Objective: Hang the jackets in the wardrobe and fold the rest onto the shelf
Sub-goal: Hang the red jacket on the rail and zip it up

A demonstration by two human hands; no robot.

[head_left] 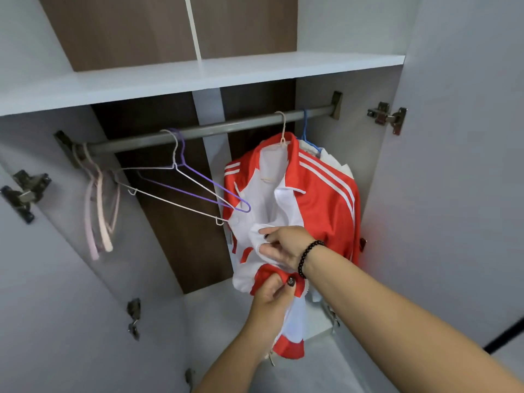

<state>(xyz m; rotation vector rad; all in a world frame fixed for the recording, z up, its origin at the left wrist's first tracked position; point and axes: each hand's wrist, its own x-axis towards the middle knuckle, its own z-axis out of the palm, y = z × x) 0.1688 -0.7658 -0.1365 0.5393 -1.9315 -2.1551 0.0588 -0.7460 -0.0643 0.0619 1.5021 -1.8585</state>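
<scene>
Head view: the right hand pinches white lining and the left hand, just below it, pinches the red hem of the red-and-white striped track jacket hanging above both. A hard downward tug could slip it off its pale wire hanger.

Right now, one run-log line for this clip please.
stage: hanging jacket | jacket: on hanger on rail | left hand: grips red hem | right hand: pinches white front | shelf: bare

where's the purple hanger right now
Head view: the purple hanger hangs empty on the rail, left of centre, beside a white hanger, left of the red jacket.
</scene>
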